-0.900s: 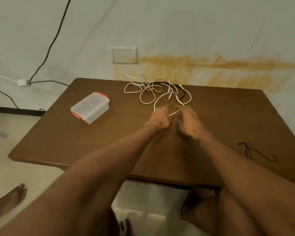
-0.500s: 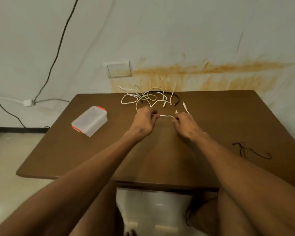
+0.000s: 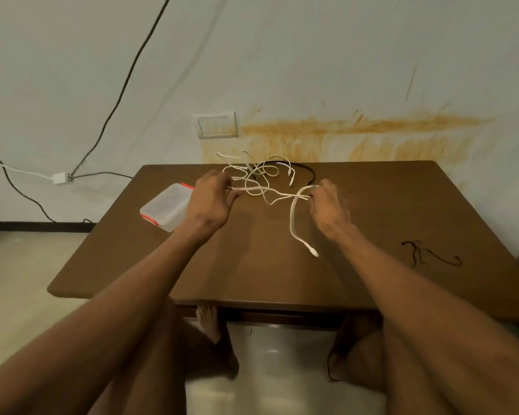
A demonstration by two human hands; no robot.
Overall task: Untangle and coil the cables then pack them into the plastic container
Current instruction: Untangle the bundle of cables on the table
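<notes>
The table is a broad brown slab with a smooth matt top and rounded edges, standing against a stained wall. The plastic container sits on the table's left part, just left of the left hand: a clear, rounded box with its lid on and red clips at the ends.

The cables lie in a loose tangle at the far middle of the table: thin, pale, limp cords with small plugs, and one black cord looped through the far side.

The left hand pinches a white strand at the near left of the tangle. The right hand grips the same run of cord further right; its fingers are curled, though the exact contact is blurred. The hands are held apart with the cord between them slack and wavy. A free end with a white plug hangs down from the right hand onto the table.

Judgement: the step in hand is drawing one cord out of the tangle. It should be done by feeding the free plug end back through each loop rather than pulling the hands wider, since tension would tighten knots in cord this soft. Nothing is coiled yet, and the container's lid must come off before packing.

A thin dark wire lies apart at the right.
</notes>
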